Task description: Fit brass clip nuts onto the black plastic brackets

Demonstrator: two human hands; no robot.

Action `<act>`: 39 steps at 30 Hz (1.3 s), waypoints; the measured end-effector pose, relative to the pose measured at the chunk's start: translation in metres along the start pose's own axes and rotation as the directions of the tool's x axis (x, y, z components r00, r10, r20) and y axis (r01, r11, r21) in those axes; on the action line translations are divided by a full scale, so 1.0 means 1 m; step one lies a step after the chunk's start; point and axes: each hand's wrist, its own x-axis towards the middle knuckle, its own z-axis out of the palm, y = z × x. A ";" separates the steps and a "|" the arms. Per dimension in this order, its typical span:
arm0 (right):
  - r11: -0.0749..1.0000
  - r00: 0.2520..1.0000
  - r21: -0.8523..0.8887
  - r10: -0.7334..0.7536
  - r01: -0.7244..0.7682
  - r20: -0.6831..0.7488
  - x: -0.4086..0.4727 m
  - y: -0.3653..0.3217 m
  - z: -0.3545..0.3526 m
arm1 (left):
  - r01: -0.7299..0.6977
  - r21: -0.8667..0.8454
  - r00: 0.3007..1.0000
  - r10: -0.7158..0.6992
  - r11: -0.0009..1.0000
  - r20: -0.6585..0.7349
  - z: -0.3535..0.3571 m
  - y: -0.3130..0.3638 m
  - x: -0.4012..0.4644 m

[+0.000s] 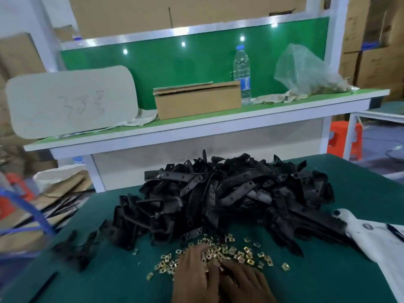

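Brass clip nuts [220,252] lie scattered before the bracket heap [229,197] — left hand [196,272] and right hand [244,281] atop them, grip unclear.

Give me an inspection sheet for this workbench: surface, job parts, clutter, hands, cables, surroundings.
Surface: dark green bench mat, bare patches near the front.
Job's things: large heap of black plastic brackets mid-mat; loose scatter of small brass clip nuts just in front of it.
Clutter: white cloth at the mat's right edge.
Hands: left hand and right hand lie among the nuts; grip unclear.
Cables: nothing seen on the mat; blue hose at far left.
Surroundings: second bench behind with brown cardboard box, clear water bottle, clear plastic bag; orange plastic stool beyond.
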 end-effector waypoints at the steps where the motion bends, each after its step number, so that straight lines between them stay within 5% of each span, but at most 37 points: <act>1: 0.999 1.000 0.016 -0.029 0.029 -0.003 0.000 0.001 0.000 | 0.036 0.089 0.998 -0.031 0.995 -0.060 -0.007 -0.010 0.010; 4: 0.999 1.000 0.042 0.003 -0.004 0.023 -0.002 0.001 -0.006 | 0.159 0.290 0.965 -0.086 0.944 -0.247 -0.023 -0.032 0.043; 8: 0.989 0.990 0.072 0.129 -0.125 -0.052 0.005 -0.024 -0.023 | 0.330 0.426 0.944 -0.290 0.843 -0.156 -0.043 -0.070 0.066; 10: 0.977 0.980 0.128 0.182 -0.171 -0.079 0.011 -0.028 -0.026 | 0.274 0.430 0.961 -0.223 0.860 -0.165 -0.050 -0.082 0.063; 12: 0.999 0.999 0.036 0.040 -0.039 -0.028 0.018 -0.018 -0.023 | 0.206 0.432 0.972 -0.133 0.878 -0.192 -0.058 -0.091 0.060; 20: 0.985 0.995 0.145 -0.098 0.093 0.031 0.015 0.007 -0.007 | 0.111 0.525 0.973 0.016 0.844 -0.231 -0.065 -0.107 0.080; 25: 0.980 0.996 0.189 -0.079 0.068 0.051 0.012 0.007 -0.010 | 0.106 0.515 0.984 -0.014 0.850 -0.180 -0.064 -0.098 0.102; 29: 0.979 0.996 0.202 -0.025 0.007 0.085 0.013 0.000 -0.011 | 0.088 0.348 0.939 0.038 0.933 -0.341 -0.070 -0.091 0.104; 31: 0.951 1.000 0.308 0.018 -0.013 -0.011 0.009 0.009 -0.008 | 0.080 0.109 0.900 -0.025 0.991 -0.435 -0.078 -0.077 0.099; 33: 0.931 0.995 0.352 0.092 -0.100 0.039 0.009 0.011 -0.017 | 0.072 -0.152 0.857 -0.139 0.986 -0.496 -0.089 -0.060 0.089; 36: 0.902 0.966 0.383 0.115 -0.199 0.230 0.019 0.013 -0.029 | -0.028 -0.533 0.772 -0.321 0.845 -0.549 -0.111 -0.033 0.068; 39: 0.705 0.914 0.584 0.270 -0.402 0.304 0.020 0.017 -0.035 | -0.115 -0.842 0.724 -0.536 0.527 -0.434 -0.130 -0.008 0.050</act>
